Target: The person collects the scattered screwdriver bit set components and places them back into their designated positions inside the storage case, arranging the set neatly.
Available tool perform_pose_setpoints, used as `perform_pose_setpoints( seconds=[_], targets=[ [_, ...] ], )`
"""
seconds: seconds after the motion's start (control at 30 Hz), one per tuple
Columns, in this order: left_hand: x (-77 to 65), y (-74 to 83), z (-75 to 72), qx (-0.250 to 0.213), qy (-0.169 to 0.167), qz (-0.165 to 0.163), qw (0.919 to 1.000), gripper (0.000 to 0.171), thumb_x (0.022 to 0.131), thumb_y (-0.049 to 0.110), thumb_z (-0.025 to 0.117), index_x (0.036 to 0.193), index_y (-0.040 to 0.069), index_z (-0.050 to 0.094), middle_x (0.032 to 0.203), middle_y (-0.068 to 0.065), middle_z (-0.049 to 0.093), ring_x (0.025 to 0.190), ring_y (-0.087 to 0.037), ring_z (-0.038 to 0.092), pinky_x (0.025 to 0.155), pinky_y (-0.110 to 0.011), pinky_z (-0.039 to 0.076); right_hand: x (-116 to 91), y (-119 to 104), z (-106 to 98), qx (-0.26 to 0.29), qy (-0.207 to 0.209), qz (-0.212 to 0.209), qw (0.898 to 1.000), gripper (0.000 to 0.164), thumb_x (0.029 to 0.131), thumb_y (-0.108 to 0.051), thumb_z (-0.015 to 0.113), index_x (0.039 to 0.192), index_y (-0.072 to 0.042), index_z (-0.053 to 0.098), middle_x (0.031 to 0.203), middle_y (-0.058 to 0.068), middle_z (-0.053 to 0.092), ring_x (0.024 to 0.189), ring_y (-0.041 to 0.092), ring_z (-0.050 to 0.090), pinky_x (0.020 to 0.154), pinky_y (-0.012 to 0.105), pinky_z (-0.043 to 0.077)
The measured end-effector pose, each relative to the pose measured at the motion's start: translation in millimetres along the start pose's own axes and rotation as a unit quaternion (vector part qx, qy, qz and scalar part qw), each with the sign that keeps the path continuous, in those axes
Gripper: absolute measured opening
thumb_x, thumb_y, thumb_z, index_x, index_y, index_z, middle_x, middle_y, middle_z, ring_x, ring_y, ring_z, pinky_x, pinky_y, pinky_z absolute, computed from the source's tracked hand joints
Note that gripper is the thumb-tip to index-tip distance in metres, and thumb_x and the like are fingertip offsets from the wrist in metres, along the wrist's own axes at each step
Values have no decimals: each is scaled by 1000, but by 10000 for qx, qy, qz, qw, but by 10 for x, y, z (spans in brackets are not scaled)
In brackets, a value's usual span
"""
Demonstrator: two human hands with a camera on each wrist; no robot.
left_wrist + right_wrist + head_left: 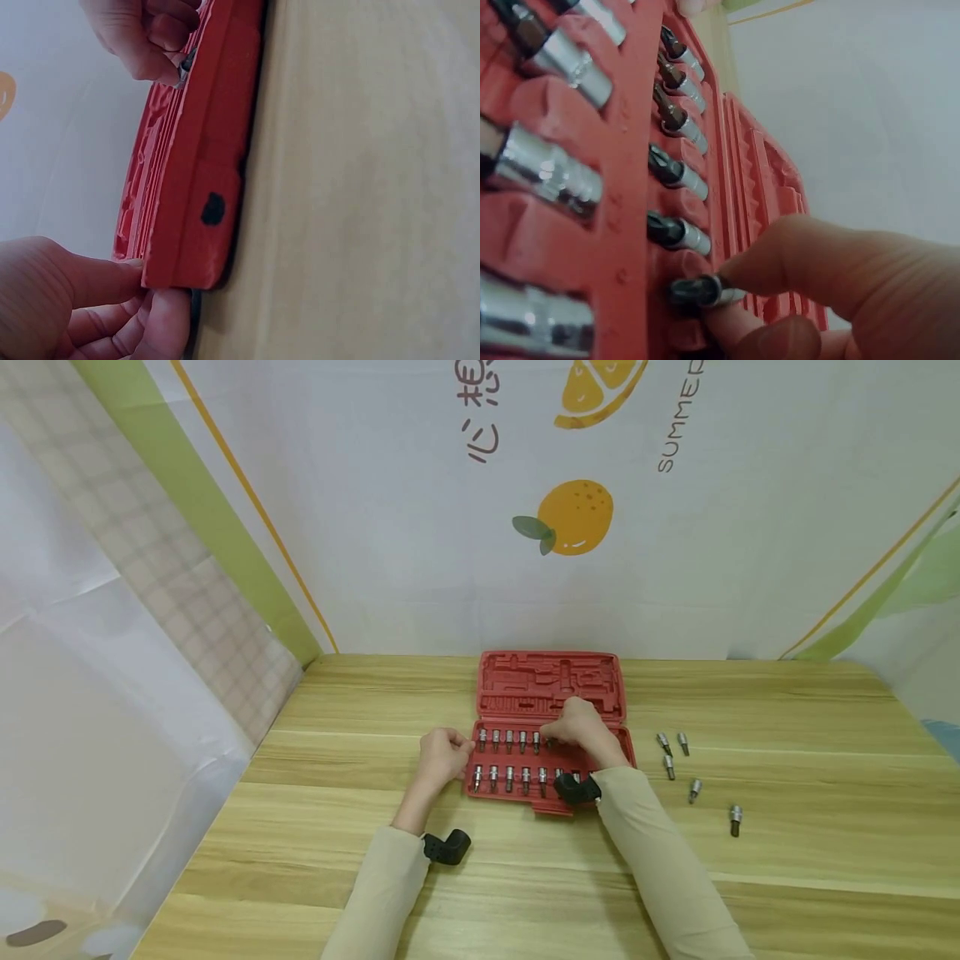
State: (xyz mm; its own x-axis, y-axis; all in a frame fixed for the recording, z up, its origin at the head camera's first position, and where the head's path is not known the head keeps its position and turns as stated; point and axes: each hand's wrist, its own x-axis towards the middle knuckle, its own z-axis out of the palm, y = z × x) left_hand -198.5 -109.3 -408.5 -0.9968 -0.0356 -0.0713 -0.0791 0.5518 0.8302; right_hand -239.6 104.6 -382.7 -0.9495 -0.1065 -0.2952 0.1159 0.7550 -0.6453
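A red plastic case lies unfolded on the table, with two rows of silver bit sockets seated in its near half. My left hand grips the case's left edge; in the left wrist view the thumb is on the rim and the fingers are around the corner. Over the back row, my right hand pinches a small bit socket between thumb and fingers. That socket sits at its slot, dark cross-shaped tip inward, beside the row's seated ones. The right forearm and wrist camera hide the case's right front part.
Several loose bit sockets are scattered on the wooden table right of the case. The case's lid half, with moulded recesses, lies toward the back. Behind the table hangs a white printed cloth.
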Motion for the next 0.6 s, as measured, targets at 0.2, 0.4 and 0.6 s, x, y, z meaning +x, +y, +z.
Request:
perform_pose_setpoints(
  seconds=[0.2, 0.4, 0.6],
  targets=[
    [-7, -2, 4, -22, -14, -13, 10000, 14, 90, 4, 60, 81, -6, 65, 66, -13, 64, 41, -11, 55, 42, -25, 52, 13, -61, -4, -348, -4, 209, 9992, 30, 87, -20, 67, 64, -7, 53, 48, -1, 36, 43, 11, 34, 43, 25, 32],
    [-2, -7, 2, -49, -36, -42, 10000, 14, 90, 4, 60, 82, -6, 65, 67, -13, 64, 41, -11, 55, 43, -25, 52, 41, -99, -24, -642, 51, 409, 9971, 20, 83, -15, 71, 86, 0, 59, 58, 4, 45, 51, 14, 40, 46, 27, 35],
    [-3, -5, 3, -27, -42, -44, 10000, 14, 90, 4, 60, 82, -6, 65, 65, -12, 64, 40, -10, 54, 42, -25, 52, 56, -78, -57, -589, -188, 398, 9973, 17, 83, -9, 69, 70, -4, 60, 49, 0, 38, 44, 12, 34, 43, 26, 33]
  ],
)
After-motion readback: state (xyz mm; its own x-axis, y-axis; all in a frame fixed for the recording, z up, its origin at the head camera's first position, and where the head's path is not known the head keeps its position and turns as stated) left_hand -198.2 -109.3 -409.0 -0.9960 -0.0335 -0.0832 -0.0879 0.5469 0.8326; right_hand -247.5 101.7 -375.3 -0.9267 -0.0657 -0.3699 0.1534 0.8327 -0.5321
